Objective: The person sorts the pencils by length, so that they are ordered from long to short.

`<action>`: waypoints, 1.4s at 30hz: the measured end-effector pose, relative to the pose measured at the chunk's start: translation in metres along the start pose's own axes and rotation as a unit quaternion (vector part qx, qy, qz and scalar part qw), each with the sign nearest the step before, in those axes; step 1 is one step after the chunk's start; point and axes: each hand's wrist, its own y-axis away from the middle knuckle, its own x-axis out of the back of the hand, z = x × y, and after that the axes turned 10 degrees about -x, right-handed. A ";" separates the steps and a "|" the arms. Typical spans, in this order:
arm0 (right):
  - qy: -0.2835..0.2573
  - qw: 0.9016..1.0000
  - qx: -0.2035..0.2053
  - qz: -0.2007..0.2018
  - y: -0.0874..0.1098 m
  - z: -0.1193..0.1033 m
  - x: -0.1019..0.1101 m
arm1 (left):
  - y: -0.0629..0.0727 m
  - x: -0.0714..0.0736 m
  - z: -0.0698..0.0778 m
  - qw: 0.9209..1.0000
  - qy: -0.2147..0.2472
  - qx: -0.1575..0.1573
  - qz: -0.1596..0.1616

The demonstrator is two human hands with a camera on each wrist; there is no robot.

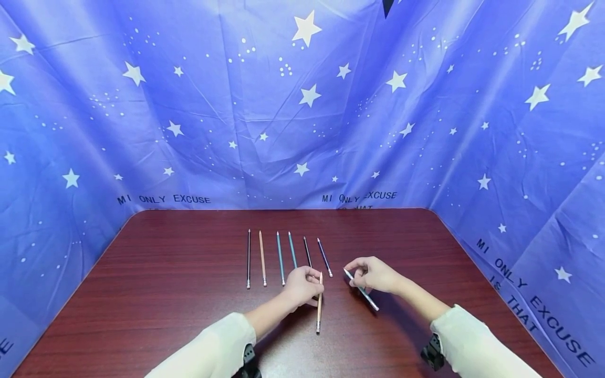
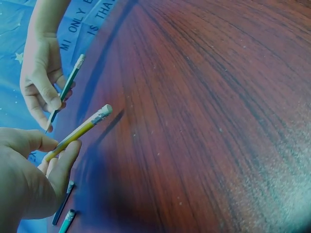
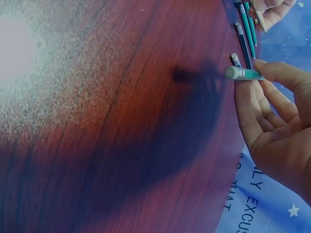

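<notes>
My left hand [image 1: 301, 287] pinches a yellow pencil [image 1: 319, 310] between thumb and fingers; its eraser end points toward me in the head view. In the left wrist view that pencil [image 2: 80, 132] is tilted, eraser end up, with its shadow on the table. Over to the right, my right hand [image 1: 375, 274] pinches a green pencil [image 1: 367, 299] near its pointed end. The right wrist view shows the green pencil's white eraser [image 3: 232, 73] jutting out past the fingers. Just beyond the left hand lie a black pencil [image 1: 308, 251] and a dark blue pencil [image 1: 324, 257].
Left of these, side by side on the dark red wooden table [image 1: 156, 294], lie a black pencil [image 1: 248, 257], a light wood pencil [image 1: 262, 257] and two teal ones, one partly behind the left hand. A blue star-printed curtain [image 1: 264, 105] surrounds the table's back and sides.
</notes>
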 end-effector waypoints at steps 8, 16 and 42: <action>-0.046 0.999 -0.010 0.002 0.000 -0.005 -0.003 | -0.003 0.010 0.001 1.000 0.010 -0.002 0.007; -0.107 0.994 -0.024 0.002 -0.003 -0.007 -0.007 | -0.003 0.018 0.001 0.999 0.027 0.005 0.027; -0.206 0.978 -0.010 0.009 -0.014 -0.023 -0.037 | -0.004 0.029 0.007 0.993 0.095 0.018 0.063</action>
